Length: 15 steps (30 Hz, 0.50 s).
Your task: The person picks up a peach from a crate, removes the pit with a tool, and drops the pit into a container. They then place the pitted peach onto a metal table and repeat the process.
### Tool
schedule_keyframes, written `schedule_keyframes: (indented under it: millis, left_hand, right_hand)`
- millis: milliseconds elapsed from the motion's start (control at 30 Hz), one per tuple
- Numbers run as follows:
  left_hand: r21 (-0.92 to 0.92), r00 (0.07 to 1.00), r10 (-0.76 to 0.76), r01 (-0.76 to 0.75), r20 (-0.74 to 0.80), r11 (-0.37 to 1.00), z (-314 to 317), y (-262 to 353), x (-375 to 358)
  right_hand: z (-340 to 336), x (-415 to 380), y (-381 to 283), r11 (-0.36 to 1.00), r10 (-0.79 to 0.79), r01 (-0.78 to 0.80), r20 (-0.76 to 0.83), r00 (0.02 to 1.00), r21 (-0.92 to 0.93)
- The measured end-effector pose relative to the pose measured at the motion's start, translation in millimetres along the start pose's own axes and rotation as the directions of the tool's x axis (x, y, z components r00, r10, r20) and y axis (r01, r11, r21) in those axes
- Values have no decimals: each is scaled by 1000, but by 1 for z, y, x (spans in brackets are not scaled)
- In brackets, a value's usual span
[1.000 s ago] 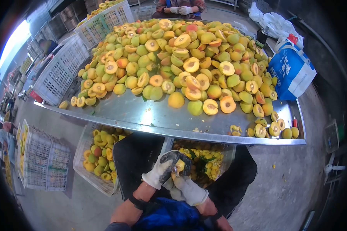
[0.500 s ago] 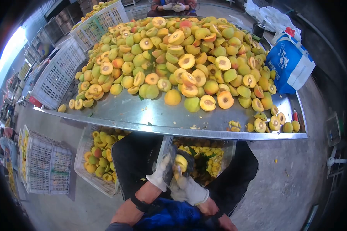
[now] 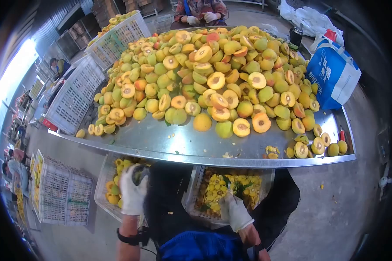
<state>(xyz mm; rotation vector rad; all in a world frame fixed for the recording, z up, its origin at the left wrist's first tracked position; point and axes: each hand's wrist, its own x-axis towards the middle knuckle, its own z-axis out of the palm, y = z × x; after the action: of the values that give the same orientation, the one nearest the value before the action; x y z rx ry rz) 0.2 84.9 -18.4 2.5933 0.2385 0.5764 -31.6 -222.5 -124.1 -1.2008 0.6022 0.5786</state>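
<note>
My left hand, in a white glove with a dark patch by the fingers, is over the crate of peaches to the left of my knee. Its fingers are blurred, and whether it holds anything is hidden. My right hand, also gloved, is closed above the crate of yellow fruit scraps between my legs. A thin tip seems to stick up from its fingers, too small to name. Beyond my knees, halved yellow peaches are heaped on a metal table.
The table's raised metal edge runs above my knees. A blue bag and a dark cup stand at its right. White crates line the left, with stacked crates on the floor. Another person's gloved hands are across the table.
My hands were together at a yellow peach piece and have parted. The left went left over the peach crate, the right moved slightly right over the scraps. The view has shifted a little.
</note>
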Motion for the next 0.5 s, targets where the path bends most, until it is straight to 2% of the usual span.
schedule_keyframes:
  millis: [33,100,167,233,267,300,400,500]
  left_hand:
    - [230,996,36,-15,-85,973,-9,5,9]
    - [52,995,86,-83,-54,995,-13,12,40]
    - [-131,986,46,-26,158,991,-1,49,74]
    - [-77,938,224,-211,265,974,36,78,106]
    - [-17,900,247,-259,358,966,55,94,122]
    - [38,853,261,-310,451,950,73,107,135]
    - [158,784,313,-458,537,875,126,119,156]
    - [76,815,294,-379,499,922,139,119,157]
  right_hand:
    - [2,0,3,999,-26,25,-2,1000,-43]
    - [7,2,5,988,-86,84,-5,996,-131]
    - [14,0,5,990,-78,79,16,997,-115]
    - [17,-1,4,991,-77,81,36,996,-104]
    - [15,0,3,987,-34,42,56,998,-154]
    - [15,-1,-2,982,-61,67,41,997,-176]
    - [13,-13,-15,971,-96,94,0,995,-221]
    - [9,-20,-23,923,-235,230,22,972,-307]
